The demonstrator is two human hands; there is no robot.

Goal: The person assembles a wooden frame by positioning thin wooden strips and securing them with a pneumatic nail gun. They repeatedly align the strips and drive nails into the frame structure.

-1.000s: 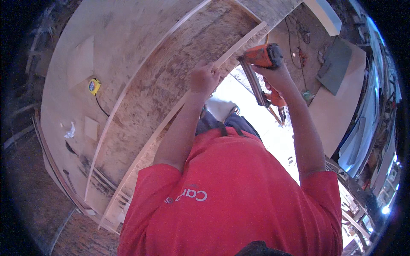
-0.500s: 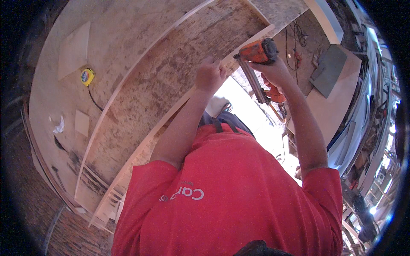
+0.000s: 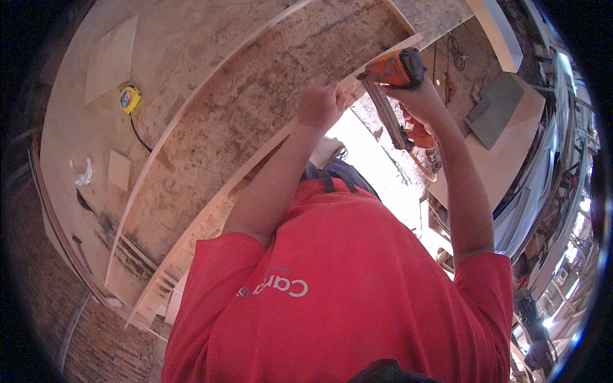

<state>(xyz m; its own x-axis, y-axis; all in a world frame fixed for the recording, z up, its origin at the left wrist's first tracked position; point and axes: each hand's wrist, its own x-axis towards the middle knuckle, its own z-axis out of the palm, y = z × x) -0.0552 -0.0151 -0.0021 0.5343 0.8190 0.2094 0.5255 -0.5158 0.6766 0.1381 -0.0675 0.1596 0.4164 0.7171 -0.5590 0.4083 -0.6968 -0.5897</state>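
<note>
My right hand is wrapped round the handle of an orange and black nail gun. Its nose meets the near wooden strip close to that strip's far end, and its long magazine slants down toward me. Left of the tool, my left hand is closed over the same strip, fingers curled; the fingertips are partly hidden. That strip stands on edge along the worktable. A second, curved wooden strip runs beyond it, and a short crosspiece lies at the far end.
A yellow tape measure lies on the left, near a thin board and a small square piece. To the right are a grey sheet on a pale panel, a coiled cord and a pale plank.
The nail gun and both hands have shifted slightly to the right in the view. The left hand looks more tightly curled, and the whole view has tilted a little.
</note>
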